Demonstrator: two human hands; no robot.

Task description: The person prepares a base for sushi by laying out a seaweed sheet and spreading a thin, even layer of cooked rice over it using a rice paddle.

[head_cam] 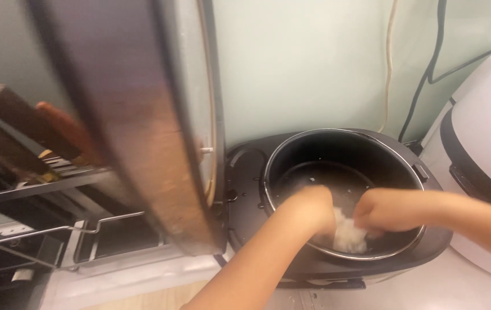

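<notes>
Here I am reaching both arms down into the dark inner pot point(343, 158) of a rice cooker point(245, 189), which is sitting on the bench point(464, 287) in front of me. My left hand point(308, 209) is coming in from the lower middle, wrist bent, fingers curled downward over a clump of white rice point(349, 235) lying at the near side of the pot's bottom. My right hand point(389, 209) is coming in from the right, forearm stretching almost level across the pot's rim, and its fingers are curling in against the same clump. Both hands are blurring, so I cannot tell how tightly either one is closing or whether the rice is truly gripped; they are touching it from both sides and nearly meeting each other above it.

Just left of the pot, the cooker's lid point(142, 126) is standing open and upright, its dark outer face looming large and blocking much of the view to that side. Beyond it on the left, a metal rack point(56, 183) is holding knives with wooden handles point(10, 123). On the right, a white appliance point(486, 155) is standing close against the cooker. Farther back, cords point(423, 86) are hanging down the pale green wall point(303, 63).
</notes>
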